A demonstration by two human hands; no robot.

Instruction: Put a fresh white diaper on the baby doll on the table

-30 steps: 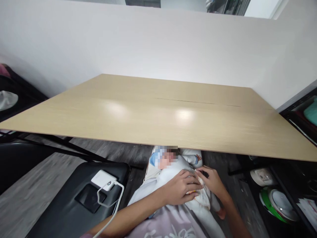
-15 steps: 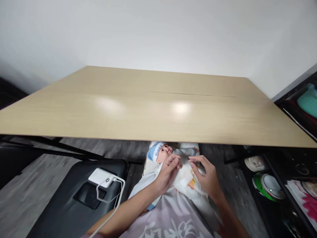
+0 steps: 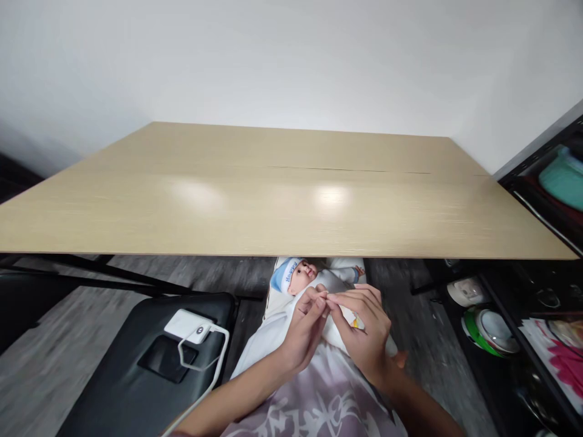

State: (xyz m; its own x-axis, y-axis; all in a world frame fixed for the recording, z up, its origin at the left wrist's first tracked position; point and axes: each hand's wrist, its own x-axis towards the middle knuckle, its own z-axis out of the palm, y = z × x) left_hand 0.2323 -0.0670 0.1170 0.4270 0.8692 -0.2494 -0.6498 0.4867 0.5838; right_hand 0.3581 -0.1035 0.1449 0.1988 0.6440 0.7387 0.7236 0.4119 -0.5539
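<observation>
A baby doll (image 3: 303, 276) in a blue and white cap lies face up on my lap, its head close to the table edge. Over its body, my left hand (image 3: 306, 325) is closed, thumb pressed to the fingers. My right hand (image 3: 362, 321) pinches too, and its fingertips meet those of the left. Whatever is between them is too small to make out. Below my hands, white cloth with a yellow-orange print (image 3: 357, 321) shows on the doll, partly covered by the right hand.
A wooden table (image 3: 255, 212) spans the view ahead. On a black stool (image 3: 118, 364) at left rest a white power bank (image 3: 187, 325) with a cable and a dark phone (image 3: 159, 359). A black shelf (image 3: 505, 303) with containers stands at right.
My right hand has moved left, and its fingertips now touch those of my left hand; before, a gap lay between them. The left hand has stayed nearly in place.
</observation>
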